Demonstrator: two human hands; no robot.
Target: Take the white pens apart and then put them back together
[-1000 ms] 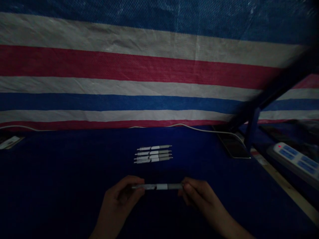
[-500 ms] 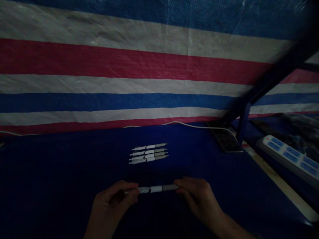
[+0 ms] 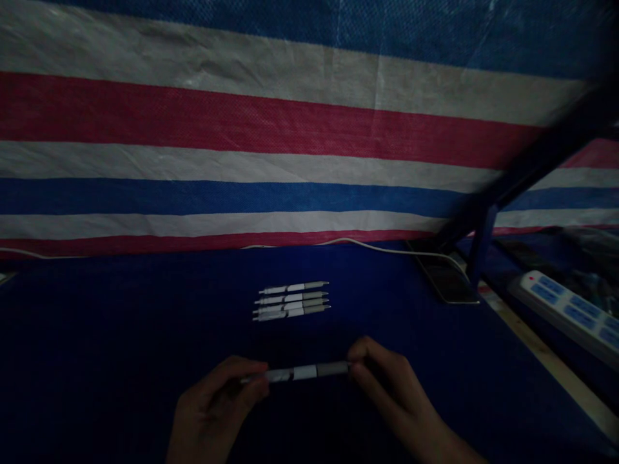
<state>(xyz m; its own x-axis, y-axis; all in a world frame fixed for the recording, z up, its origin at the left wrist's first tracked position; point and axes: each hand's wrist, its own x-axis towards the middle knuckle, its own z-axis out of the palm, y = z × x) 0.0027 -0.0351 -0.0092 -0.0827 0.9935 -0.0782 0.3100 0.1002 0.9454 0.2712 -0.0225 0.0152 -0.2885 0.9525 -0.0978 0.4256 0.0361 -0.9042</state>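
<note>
Pen (image 3: 304, 372), slim, white at mid-length, grey toward its right end.

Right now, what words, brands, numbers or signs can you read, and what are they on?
No text is readable.
Held pen: dark mark, too blurred to tell whether it is lettering.
Four pens lying together: dark marks, too small to read.
Power strip: nothing legible.
</note>
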